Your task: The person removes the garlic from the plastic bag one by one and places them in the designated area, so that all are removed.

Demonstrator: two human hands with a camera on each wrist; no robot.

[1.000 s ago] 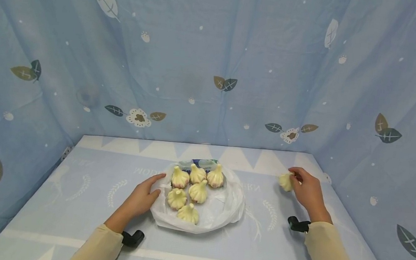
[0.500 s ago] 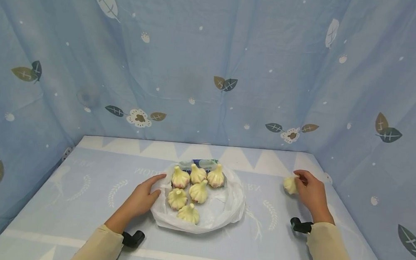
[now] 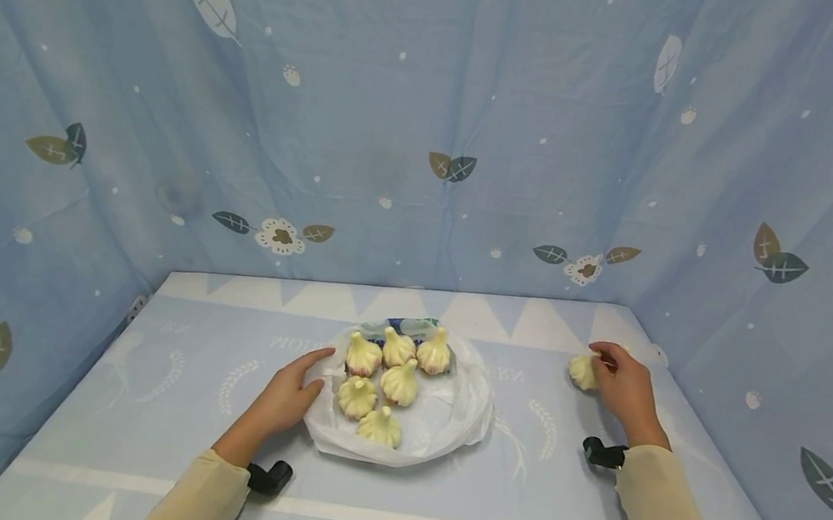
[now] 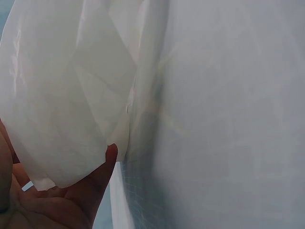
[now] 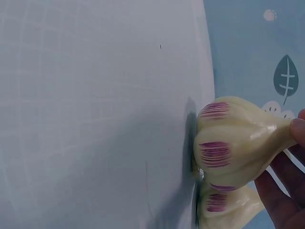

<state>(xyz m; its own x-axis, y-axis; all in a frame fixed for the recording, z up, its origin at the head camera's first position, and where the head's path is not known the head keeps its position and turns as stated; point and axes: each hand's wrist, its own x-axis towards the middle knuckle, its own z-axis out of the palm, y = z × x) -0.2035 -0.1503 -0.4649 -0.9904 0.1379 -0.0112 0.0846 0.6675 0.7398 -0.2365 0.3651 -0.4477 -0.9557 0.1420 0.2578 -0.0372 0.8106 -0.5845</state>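
Observation:
My right hand [image 3: 626,391] pinches a pale garlic bulb [image 3: 582,372] by its stem at the right of the table. The right wrist view shows purple streaks on this bulb [image 5: 238,143]; whether its base touches the table I cannot tell. A second garlic bulb [image 5: 226,207] sits close behind it, mostly hidden by my hand in the head view. My left hand [image 3: 283,398] rests its spread fingers and thumb against the left side of a white plastic bag [image 3: 473,408]. Inside the open bag lie several garlic bulbs [image 3: 400,382].
The light blue patterned tablecloth [image 3: 162,403] extends around the bag and between both hands. Blue curtains [image 3: 369,121] with leaf prints stand behind the table and along both sides. A black wrist mount [image 3: 269,478] projects beside the left wrist.
My right hand has moved a little to the right and down with its garlic bulb, then nearly stopped. The left hand and the bag stay in place.

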